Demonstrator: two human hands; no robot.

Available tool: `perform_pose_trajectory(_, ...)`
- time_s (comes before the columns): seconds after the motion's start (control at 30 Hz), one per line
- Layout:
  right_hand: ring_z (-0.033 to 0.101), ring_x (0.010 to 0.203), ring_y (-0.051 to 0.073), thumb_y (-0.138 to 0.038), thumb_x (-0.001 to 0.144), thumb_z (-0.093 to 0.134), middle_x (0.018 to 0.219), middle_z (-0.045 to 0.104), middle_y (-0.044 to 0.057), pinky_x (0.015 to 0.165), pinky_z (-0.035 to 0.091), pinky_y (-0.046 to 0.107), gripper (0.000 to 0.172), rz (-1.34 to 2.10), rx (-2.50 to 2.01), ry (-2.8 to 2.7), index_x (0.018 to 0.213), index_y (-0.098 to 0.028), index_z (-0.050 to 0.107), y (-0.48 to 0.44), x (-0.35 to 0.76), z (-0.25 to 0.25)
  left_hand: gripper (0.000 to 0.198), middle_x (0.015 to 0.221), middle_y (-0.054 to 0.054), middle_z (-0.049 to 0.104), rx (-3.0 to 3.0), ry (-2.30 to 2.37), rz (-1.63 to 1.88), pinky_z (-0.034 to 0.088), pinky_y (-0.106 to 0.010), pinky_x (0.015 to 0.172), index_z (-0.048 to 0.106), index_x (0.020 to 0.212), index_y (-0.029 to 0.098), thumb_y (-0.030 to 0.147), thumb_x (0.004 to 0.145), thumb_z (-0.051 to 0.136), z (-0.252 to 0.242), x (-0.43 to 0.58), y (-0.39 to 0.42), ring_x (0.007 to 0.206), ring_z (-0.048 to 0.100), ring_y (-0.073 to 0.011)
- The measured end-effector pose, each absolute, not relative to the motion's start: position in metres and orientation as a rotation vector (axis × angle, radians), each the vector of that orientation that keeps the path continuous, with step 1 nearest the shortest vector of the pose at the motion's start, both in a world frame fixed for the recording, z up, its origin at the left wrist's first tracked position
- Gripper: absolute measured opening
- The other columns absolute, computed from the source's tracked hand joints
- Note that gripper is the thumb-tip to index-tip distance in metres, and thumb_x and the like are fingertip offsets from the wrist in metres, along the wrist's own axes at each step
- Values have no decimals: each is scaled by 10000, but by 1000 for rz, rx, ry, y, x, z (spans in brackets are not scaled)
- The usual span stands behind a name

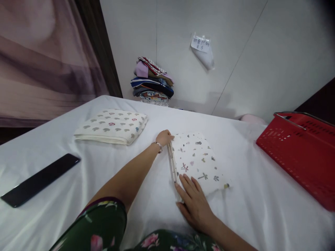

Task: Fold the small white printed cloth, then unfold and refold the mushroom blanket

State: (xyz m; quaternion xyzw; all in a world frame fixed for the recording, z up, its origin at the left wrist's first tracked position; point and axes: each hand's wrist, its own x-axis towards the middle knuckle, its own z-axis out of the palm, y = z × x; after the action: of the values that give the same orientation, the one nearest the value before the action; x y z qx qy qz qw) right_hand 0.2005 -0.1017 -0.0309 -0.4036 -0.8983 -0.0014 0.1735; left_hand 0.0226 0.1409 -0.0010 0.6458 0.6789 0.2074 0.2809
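A folded white cloth (199, 157) printed with small palm trees and leaves lies on the white-covered surface in front of me. My left hand (164, 137), a bracelet at its wrist, pinches the far left corner of this cloth. Fingers stretched out, my right hand (195, 200) rests flat on its near left edge. Folded layers show along that left side. Further left sits a second folded cloth (111, 125), cream with grey and red mushroom-like prints, and neither hand touches it.
A long black flat object (40, 179) lies at the left. On the right stands a red plastic basket (300, 153) with a metal handle. Several folded fabrics (153, 82) are stacked beyond the far edge, against the wall. A pink curtain (49, 55) hangs at left.
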Motion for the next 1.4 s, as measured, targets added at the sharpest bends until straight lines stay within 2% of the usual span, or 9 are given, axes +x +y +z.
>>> perform_pose_trajectory(0.13, 197, 1348, 285, -230, 844, 478, 1457, 272, 115, 1038, 282, 541, 565, 8, -1149, -2560, 1381, -196, 306, -101, 201, -29, 194, 804, -50, 657, 1624, 1831, 576, 410, -242, 605, 586, 791, 177, 358, 720, 590, -8, 19, 147, 742, 590, -159)
perform_pose_trajectory(0.33, 210, 1345, 278, -219, 837, 479, 1441, 302, 133, 1035, 287, 532, 534, 3, -1161, -2553, 1355, -177, 353, -101, 199, -28, 218, 875, -57, 669, 1589, 1834, 637, 401, -253, 646, 592, 790, 185, 384, 701, 610, -10, 22, 144, 804, 597, -179)
perform_pose_trajectory(0.53, 229, 1339, 277, -221, 825, 501, 1430, 327, 132, 1037, 278, 529, 527, 15, -1161, -2533, 1336, -180, 380, -101, 200, -31, 384, 1063, -94, 635, 1466, 1829, 744, 418, -244, 699, 556, 1003, 173, 481, 776, 523, -7, 18, 132, 910, 600, -175)
perform_pose_trajectory(0.73, 262, 1328, 258, -285, 853, 480, 1414, 357, 130, 1035, 286, 507, 542, 73, -1161, -2491, 1362, -167, 336, -101, 202, -28, 270, 973, -86, 668, 1312, 1695, 745, 456, -211, 568, 580, 929, 152, 379, 785, 551, -4, 8, 99, 665, 638, -121)
perform_pose_trajectory(0.87, 368, 1272, 232, -295, 872, 456, 1342, 458, 119, 1021, 325, 470, 531, 140, -1166, -2388, 1372, -188, 314, -100, 203, -21, 237, 866, -74, 692, 1282, 1593, 692, 450, -184, 516, 604, 818, 137, 367, 780, 562, -6, 9, 75, 584, 627, -100)
perform_pose_trajectory(1.0, 504, 1117, 231, -287, 871, 458, 1196, 565, 104, 926, 422, 410, 452, 183, -1195, -2279, 1312, -212, 396, -96, 200, -9, 263, 833, -67, 695, 1283, 1561, 647, 445, -188, 492, 615, 785, 139, 389, 791, 536, -10, 13, 61, 543, 621, -97)
perform_pose_trajectory(1.1, 545, 995, 231, -298, 869, 460, 1092, 595, 100, 844, 457, 380, 374, 189, -1304, -2299, 1230, -204, 473, -91, 195, 1, 260, 799, -70, 694, 1312, 1547, 608, 435, -189, 476, 611, 746, 133, 370, 798, 518, -13, 15, 55, 526, 615, -101)
perform_pose_trajectory(1.4, 573, 797, 202, -350, 843, 495, 885, 619, 61, 639, 409, 285, 202, 146, -1783, -2366, 957, -194, 552, -50, 166, 13, 202, 626, -28, 652, 1506, 1531, 573, 419, -211, 511, 588, 643, 151, 332, 728, 561, -20, 15, 48, 501, 581, -113)
